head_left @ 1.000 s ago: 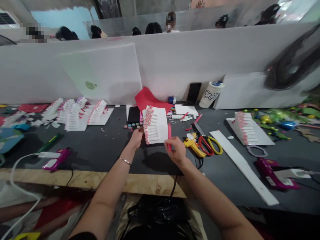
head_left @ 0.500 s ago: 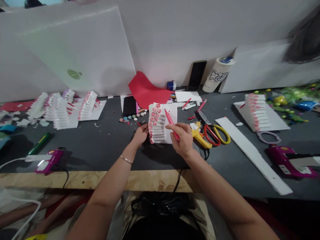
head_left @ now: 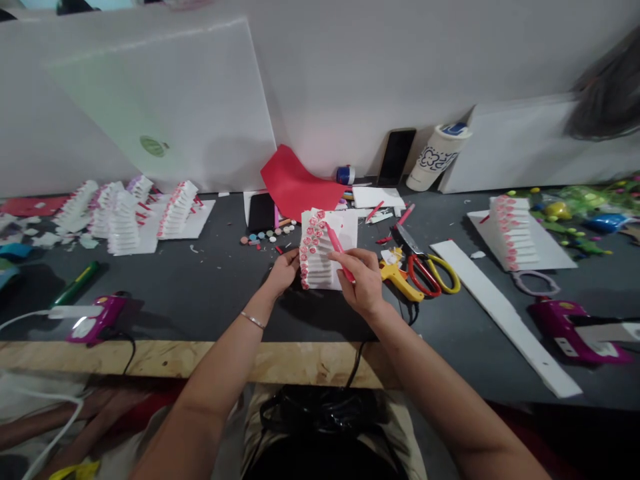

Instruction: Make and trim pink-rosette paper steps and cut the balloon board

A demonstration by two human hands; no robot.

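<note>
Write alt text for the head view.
A person's right hand holds a pink marker at a white-and-pink stepped model, the left hand at its left edge. Scissors and a yellow glue gun lie to the right on a dark table.

Pink marker (head_left: pixel 335 241), white stepped model (head_left: pixel 318 268) edged with round pink-red marks
Scissors (head_left: pixel 419 253) show one red and one yellow handle; the sheet (head_left: pixel 300 183) is red, the tabletop (head_left: pixel 200 293) dark grey, the white cup (head_left: pixel 434 161) patterned in dark floral outlines.
</note>
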